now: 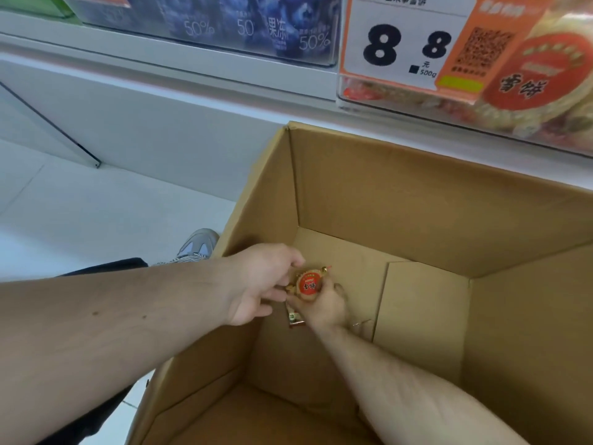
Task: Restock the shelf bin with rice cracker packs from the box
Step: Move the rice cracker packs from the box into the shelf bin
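1. The step in hand looks like the pick-up: both hands are down inside the cardboard box [417, 200], gathering one of the last rice cracker packs [308, 284] near the middle of the frame, low in the box.
2. The left hand [260, 284] reaches in from the left of the frame over the box's left wall, with its fingers curled around the left edge of the pack.
3. The right hand [324, 305] comes up from the lower right, arm stretched deep into the box, and its fingers grip the pack from below and from the right; the round red label faces up between the two hands.
4. A second small pack [294, 318] lies on the box bottom just under the hands, touching neither as far as I can tell.
5. The rest of the box bottom in view shows bare cardboard, so the restocking seems close to its end.
6. The shelf bin [401, 106] sits at the upper right of the frame, above the box's far wall, with a price card [394, 43] on its front and packs showing inside.
7. The next move likely calls for lifting the held pack clear of the tall box walls and carrying it up and to the right into the bin, then returning for the remaining pack.
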